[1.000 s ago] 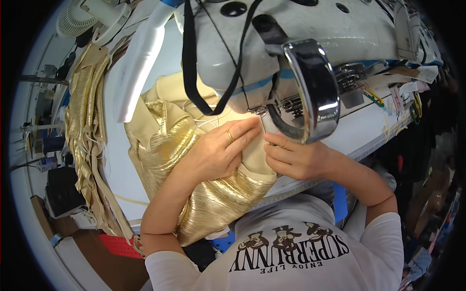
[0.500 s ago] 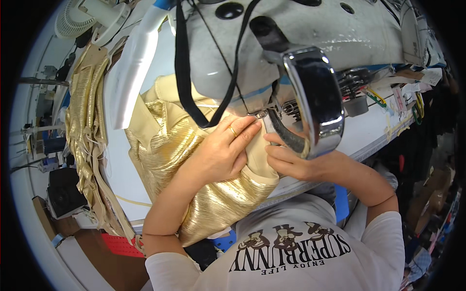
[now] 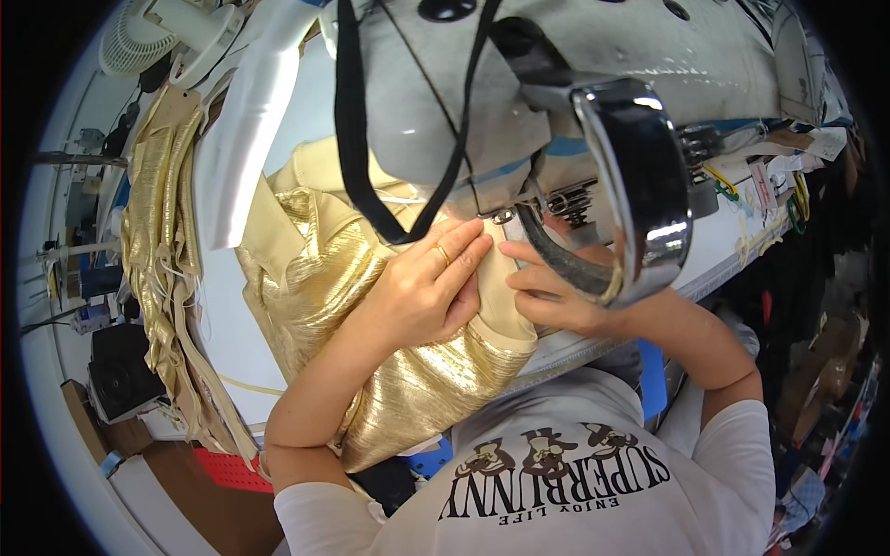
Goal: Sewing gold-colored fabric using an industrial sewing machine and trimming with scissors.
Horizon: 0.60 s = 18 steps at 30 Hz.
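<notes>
My left hand [image 3: 428, 289] lies on a gold metallic garment [image 3: 436, 394] with a beige lining [image 3: 498, 301], its fingers stretched out towards the presser foot [image 3: 503, 218] of a sewing machine [image 3: 519, 162]. A ring circles one finger. Just right of it, my right hand [image 3: 567, 298] rests at the edge of the beige cloth, index finger extended and apart from the more bent finger below. A curved chrome part [image 3: 640, 185] of the machine hides some of this hand. The cloth runs up under the foot; the stitching spot is too small to make out.
More gold cloth [image 3: 148, 213] hangs over the left of the white table [image 3: 236, 343]. A bright lamp tube [image 3: 264, 120] and black strap [image 3: 349, 120] hang near the machine. A white fan [image 3: 139, 42] stands far left; thread snips [image 3: 721, 183] lie at right.
My right index fingertip has shifted slightly forward and the fingers have spread a little. My left hand stays nearly still on the cloth. The machine appears somewhat farther right in view.
</notes>
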Each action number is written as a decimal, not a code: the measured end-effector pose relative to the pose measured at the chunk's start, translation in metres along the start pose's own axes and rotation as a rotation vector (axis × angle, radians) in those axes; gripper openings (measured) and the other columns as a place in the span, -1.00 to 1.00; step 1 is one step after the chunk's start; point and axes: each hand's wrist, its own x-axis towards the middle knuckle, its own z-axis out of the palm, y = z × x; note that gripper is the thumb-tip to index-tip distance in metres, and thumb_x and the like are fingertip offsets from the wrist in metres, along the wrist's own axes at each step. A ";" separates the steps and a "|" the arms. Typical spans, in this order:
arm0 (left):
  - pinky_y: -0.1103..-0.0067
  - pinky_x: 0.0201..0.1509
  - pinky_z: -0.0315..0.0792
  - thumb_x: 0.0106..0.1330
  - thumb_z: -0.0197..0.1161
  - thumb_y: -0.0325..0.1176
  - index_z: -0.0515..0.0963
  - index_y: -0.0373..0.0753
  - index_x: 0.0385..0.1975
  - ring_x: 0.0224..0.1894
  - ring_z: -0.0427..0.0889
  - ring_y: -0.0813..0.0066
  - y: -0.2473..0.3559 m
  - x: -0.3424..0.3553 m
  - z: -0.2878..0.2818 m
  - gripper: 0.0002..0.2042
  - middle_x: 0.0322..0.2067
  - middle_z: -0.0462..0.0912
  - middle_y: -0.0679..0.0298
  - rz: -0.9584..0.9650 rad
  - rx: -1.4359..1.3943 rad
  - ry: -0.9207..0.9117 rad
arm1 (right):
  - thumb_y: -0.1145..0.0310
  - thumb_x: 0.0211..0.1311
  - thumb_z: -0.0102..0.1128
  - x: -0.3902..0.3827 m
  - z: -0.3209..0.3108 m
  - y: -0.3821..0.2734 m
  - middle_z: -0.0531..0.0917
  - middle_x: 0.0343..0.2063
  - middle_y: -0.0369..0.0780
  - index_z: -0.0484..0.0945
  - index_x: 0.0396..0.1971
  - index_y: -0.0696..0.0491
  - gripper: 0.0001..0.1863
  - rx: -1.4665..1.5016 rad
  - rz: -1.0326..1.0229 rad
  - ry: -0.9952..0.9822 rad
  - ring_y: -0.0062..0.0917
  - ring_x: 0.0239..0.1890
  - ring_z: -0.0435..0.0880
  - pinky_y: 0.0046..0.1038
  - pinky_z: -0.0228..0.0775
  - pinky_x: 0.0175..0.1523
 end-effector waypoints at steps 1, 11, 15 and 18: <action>0.28 0.15 0.54 0.02 0.28 -0.63 0.59 -0.48 0.01 0.05 0.64 -0.06 -0.001 0.003 0.000 -0.55 0.00 0.62 -0.12 0.046 0.010 0.012 | 0.38 0.01 0.21 -0.001 0.000 0.001 0.54 -0.34 -0.34 0.40 -0.52 -0.05 -0.86 -0.021 -0.010 -0.019 -0.41 0.16 0.62 0.12 0.08 0.44; 0.32 0.05 0.61 -0.01 0.28 -0.63 0.59 -0.56 -0.08 -0.05 0.68 -0.07 -0.003 0.008 0.000 -0.60 -0.07 0.62 -0.16 0.126 0.006 0.040 | 0.40 -0.03 0.23 0.005 0.001 0.004 0.53 -0.34 -0.30 0.40 -0.53 -0.01 -0.85 -0.010 -0.050 -0.006 -0.37 0.12 0.61 -0.34 0.44 -0.06; 0.32 0.08 0.59 -0.02 0.29 -0.63 0.58 -0.55 -0.05 -0.03 0.66 -0.06 -0.001 0.008 -0.001 -0.57 -0.04 0.60 -0.13 0.107 0.014 0.036 | 0.43 -0.07 0.25 0.005 0.005 0.006 0.53 -0.34 -0.26 0.38 -0.56 0.02 -0.82 0.052 -0.076 -0.016 -0.36 0.03 0.63 -0.40 0.47 -0.14; 0.33 0.10 0.57 -0.03 0.29 -0.63 0.56 -0.54 0.00 -0.01 0.64 -0.04 0.000 0.013 -0.003 -0.53 0.00 0.59 -0.09 0.125 0.016 0.001 | 0.44 -0.08 0.25 0.006 0.003 0.006 0.53 -0.34 -0.25 0.38 -0.56 0.04 -0.82 0.058 -0.077 -0.027 -0.37 -0.02 0.63 -0.40 0.48 -0.14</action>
